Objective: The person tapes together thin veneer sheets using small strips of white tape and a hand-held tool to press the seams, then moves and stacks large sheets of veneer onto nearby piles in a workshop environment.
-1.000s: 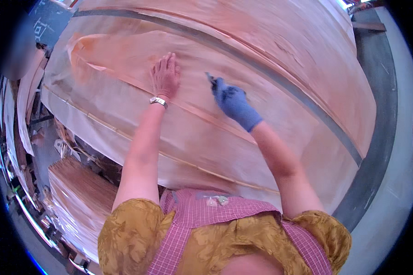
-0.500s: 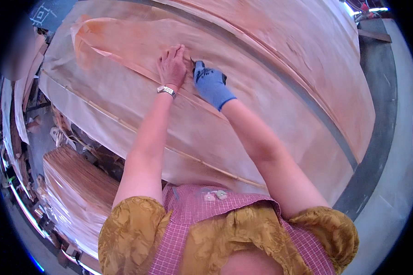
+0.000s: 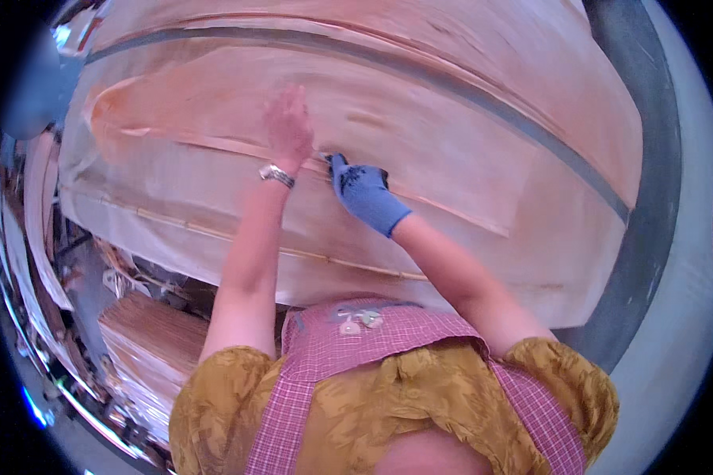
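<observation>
A broad, thin wood veneer sheet (image 3: 420,150), pinkish-tan, lies before me with a long lifted edge (image 3: 206,142) running across it. My left hand (image 3: 289,131), bare with a wristwatch (image 3: 276,174), rests over that edge, its fingers stretched forward and blurred by motion. To its right, my right hand (image 3: 360,190) wears a blue glove with dark patches. Its fingers are curled round a small thin tool (image 3: 323,155) that points toward my left wrist. The glove hides most of the tool, and its kind does not show.
A dark grey band (image 3: 483,99) crosses the far part of the sheets, with more veneer beyond it. Along the near side runs a thin pale strip (image 3: 214,229). At lower left stands a plastic-wrapped stack of brown sheets (image 3: 154,332), amid scraps. Grey floor (image 3: 650,261) lies right.
My view has shifted, so the sheets appear turned. Both hands have come nearer to me across the veneer; my right hand has moved from beyond the lifted edge to that edge.
</observation>
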Motion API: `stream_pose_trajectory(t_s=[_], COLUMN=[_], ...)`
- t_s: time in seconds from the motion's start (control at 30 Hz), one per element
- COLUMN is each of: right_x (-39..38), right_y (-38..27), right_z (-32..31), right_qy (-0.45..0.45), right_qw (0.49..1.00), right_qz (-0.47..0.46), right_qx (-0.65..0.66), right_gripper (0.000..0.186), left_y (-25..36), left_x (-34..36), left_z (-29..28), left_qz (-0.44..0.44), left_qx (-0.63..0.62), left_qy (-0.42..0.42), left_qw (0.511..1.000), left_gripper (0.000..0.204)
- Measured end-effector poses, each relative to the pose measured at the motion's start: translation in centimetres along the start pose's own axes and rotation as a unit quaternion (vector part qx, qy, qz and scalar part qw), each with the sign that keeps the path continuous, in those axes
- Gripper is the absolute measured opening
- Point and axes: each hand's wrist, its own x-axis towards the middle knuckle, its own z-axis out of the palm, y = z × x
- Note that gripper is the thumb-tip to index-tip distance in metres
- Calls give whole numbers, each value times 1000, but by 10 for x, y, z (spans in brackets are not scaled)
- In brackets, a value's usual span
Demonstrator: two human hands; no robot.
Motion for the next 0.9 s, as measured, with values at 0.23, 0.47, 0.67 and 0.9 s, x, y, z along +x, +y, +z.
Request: stream_pose_trajectory(t_s=[0.23, 0.47, 0.67, 0.9], right_x=[-48, -96, -128, -174], right_y=[57, 120, 171, 241], right_z=[7, 7, 11, 23], right_qy=[-29, -27, -25, -21], right_qw=[999, 997, 997, 996], right_qz=[-28, -76, -72, -86], right_qx=[10, 1, -9, -32], right_gripper=[20, 22, 21, 16], left_y=[37, 33, 33, 36], left_x=[-28, -27, -25, -25], left_z=[14, 18, 15, 15], left_qz=[11, 21, 29, 29], left_qx=[-10, 7, 0, -13], left_qy=[88, 89, 80, 76], left_qw=[996, 996, 996, 997], left_gripper=[41, 42, 43, 43])
